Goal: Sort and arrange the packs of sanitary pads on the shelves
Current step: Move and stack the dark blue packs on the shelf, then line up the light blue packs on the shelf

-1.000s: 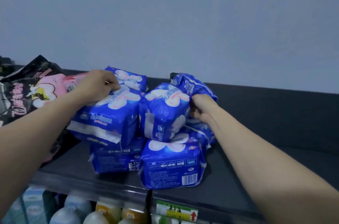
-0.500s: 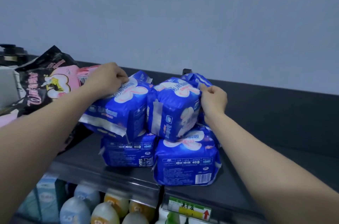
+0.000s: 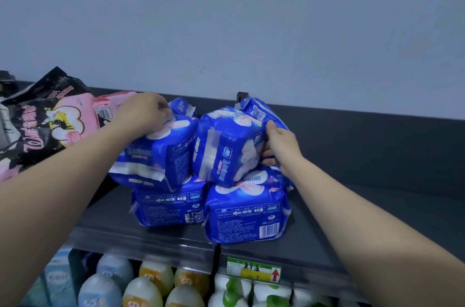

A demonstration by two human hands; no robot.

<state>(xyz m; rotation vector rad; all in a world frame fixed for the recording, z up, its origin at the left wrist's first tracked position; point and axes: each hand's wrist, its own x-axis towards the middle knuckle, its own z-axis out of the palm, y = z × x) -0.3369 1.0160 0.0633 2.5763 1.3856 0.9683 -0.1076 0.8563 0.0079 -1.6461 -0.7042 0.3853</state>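
Several blue packs of sanitary pads are stacked on the dark top shelf (image 3: pixel 352 218). My left hand (image 3: pixel 144 111) grips the top of the upper left blue pack (image 3: pixel 163 153). On the right side of the upper right blue pack (image 3: pixel 226 145), which sits tilted, my right hand (image 3: pixel 279 145) holds on with fingers curled round its edge. Two more blue packs lie beneath: the lower left pack (image 3: pixel 168 206) and the lower right pack (image 3: pixel 246 213). Another blue pack (image 3: pixel 259 110) stands behind, mostly hidden.
Black and pink pad packs (image 3: pixel 50 120) lie at the left of the shelf. The shelf's right half is bare up to a low dark back rail. Below, a lower shelf holds rounded bottles (image 3: pixel 156 286) and a green price tag (image 3: pixel 253 270) hangs on the shelf edge.
My right hand has slid down the side of the upper right pack. My left hand stays on the upper left pack, and both packs have shifted slightly.
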